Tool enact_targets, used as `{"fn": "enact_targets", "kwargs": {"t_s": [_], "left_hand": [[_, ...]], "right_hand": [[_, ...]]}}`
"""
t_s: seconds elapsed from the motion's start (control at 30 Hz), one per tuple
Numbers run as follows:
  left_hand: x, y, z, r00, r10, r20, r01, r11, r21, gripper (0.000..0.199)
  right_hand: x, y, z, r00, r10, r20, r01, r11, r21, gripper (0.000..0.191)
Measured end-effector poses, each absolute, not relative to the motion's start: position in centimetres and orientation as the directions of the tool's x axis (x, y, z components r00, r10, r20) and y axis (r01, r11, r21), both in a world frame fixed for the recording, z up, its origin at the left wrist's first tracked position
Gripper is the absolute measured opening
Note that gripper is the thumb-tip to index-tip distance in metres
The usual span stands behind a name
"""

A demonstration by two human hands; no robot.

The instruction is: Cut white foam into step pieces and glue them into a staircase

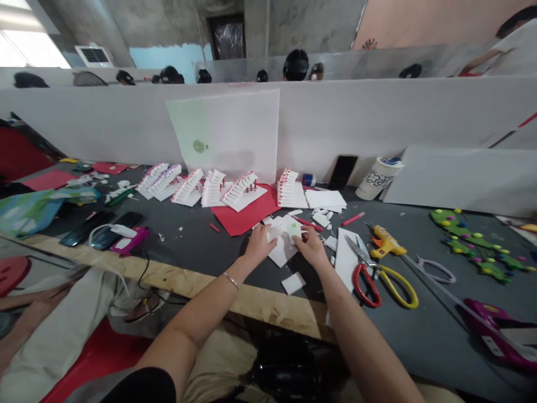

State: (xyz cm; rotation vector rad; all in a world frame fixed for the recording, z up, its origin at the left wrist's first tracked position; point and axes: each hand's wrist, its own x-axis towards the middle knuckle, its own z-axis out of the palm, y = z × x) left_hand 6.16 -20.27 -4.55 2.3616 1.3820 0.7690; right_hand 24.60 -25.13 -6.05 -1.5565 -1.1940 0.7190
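Observation:
My left hand [259,243] and my right hand [311,246] meet over the dark table. Between them is a thin white piece of card [282,230] with a faint green print on its right part. The fingers of each hand pinch an edge of it. Another white sheet [282,255] lies just below, partly hidden. A small white square [293,283] rests nearer the table edge. Right behind my hands is a red sheet [238,219]. White scraps [322,217] and a red stick [310,224] lie beyond my right hand.
Scissors [369,271] and a yellow glue gun [386,242] lie to the right, with a purple tape dispenser [495,330] farther out. Several small white stair models [240,189] line the back. A cup [377,178] stands near a phone [343,172]. A seated person's leg [62,330] shows at left.

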Motion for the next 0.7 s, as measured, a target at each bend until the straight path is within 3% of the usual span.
{"fn": "enact_targets", "kwargs": {"t_s": [0.23,0.47,0.57,0.7], "left_hand": [[6.1,-19.5,-5.5,0.307,0.89,0.338,0.496,-0.452,0.741,0.027],[7.0,-20.8,-5.1,0.292,0.919,0.264,0.339,-0.358,0.87,0.038],[7.5,-21.1,-4.7,0.251,0.95,0.187,0.327,-0.265,0.907,0.047],[7.6,-21.0,-3.8,0.204,0.968,0.147,0.333,-0.21,0.919,0.038]], "right_hand": [[23.4,-26.0,-5.5,0.305,0.943,0.137,0.342,0.025,-0.939,0.042],[21.3,-27.1,-5.2,0.106,0.967,0.23,0.453,0.159,-0.877,0.041],[21.0,-27.1,-5.4,0.069,0.977,0.203,0.457,0.15,-0.877,0.04],[21.7,-27.2,-4.8,0.024,0.983,0.181,0.486,0.146,-0.862,0.041]]}}
